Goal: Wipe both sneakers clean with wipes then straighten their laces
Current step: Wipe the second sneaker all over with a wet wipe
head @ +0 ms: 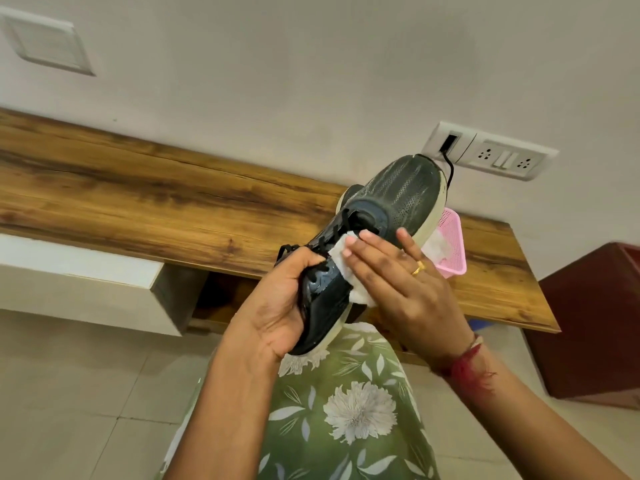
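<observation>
head: left fingers (309, 260) grip sneaker (398, 199), right fingers (367, 244) flatten wipe (336, 255); basket (454, 237) maybe holds wipes (438, 249).

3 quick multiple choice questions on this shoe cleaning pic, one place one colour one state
1. Where does the basket stand? A) floor B) wooden shelf C) lap
2. What colour is it? A) pink B) blue C) yellow
3. How does the right hand meet the wipe? A) fist round it B) not touching C) flat fingers pressing it on the sneaker
Answers: B, it sits on the shelf behind the sneaker; A, pink mesh; C, straight fingers lie on the wipe, left hand grips the sneaker.
</observation>
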Demonstrator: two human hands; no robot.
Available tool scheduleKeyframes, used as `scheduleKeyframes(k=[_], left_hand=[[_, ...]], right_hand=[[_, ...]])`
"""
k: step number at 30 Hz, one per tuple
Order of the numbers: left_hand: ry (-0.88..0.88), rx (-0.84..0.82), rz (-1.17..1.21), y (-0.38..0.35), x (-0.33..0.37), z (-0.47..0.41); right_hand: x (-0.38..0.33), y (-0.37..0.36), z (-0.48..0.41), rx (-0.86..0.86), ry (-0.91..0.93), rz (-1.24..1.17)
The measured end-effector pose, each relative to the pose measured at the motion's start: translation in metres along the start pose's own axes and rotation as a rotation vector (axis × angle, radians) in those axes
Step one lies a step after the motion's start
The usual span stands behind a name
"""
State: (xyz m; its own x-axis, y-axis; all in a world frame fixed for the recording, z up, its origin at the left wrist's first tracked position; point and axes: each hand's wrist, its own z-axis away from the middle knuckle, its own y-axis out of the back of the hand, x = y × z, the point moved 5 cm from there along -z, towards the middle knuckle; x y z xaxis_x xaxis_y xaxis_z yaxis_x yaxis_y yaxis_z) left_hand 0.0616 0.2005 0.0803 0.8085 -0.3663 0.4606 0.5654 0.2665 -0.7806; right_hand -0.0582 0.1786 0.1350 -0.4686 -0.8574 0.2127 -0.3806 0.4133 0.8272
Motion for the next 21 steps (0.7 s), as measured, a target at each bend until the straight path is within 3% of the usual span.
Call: scheduleKeyframes(k=[3, 5, 7, 9, 12, 17, 21], left_hand=[[0.023, -0.011, -0.011, -0.001, -0.002, 0.002], [0.036, 0.014, -0.035, 0.002, -0.003, 0.000], [0.035, 0.045, -0.044, 0.006, -0.003, 0.000], [0.036, 0.051, -0.060, 0.004, -0.004, 0.000], [0.042, 0.042, -0.060, 0.002, -0.006, 0.002], [0.068, 0.050, -0.022, 0.008, -0.002, 0.002], [0.040, 0.029, -0.022, 0.003, -0.003, 0.002]], right_hand=[[-0.029, -0.010, 0.007, 0.013, -0.051, -0.114], [-0.045, -0.014, 0.011, -0.042, 0.011, -0.193], [-0.037, -0.014, 0.012, -0.070, 0.063, -0.113], [-0.015, -0.015, 0.010, -0.027, -0.021, -0.019], [-0.016, -0.020, 0.012, 0.012, -0.171, -0.088], [-0.045, -0.023, 0.016, -0.125, 0.088, -0.140], [-0.033, -0.024, 0.010, -0.073, -0.166, -0.233]])
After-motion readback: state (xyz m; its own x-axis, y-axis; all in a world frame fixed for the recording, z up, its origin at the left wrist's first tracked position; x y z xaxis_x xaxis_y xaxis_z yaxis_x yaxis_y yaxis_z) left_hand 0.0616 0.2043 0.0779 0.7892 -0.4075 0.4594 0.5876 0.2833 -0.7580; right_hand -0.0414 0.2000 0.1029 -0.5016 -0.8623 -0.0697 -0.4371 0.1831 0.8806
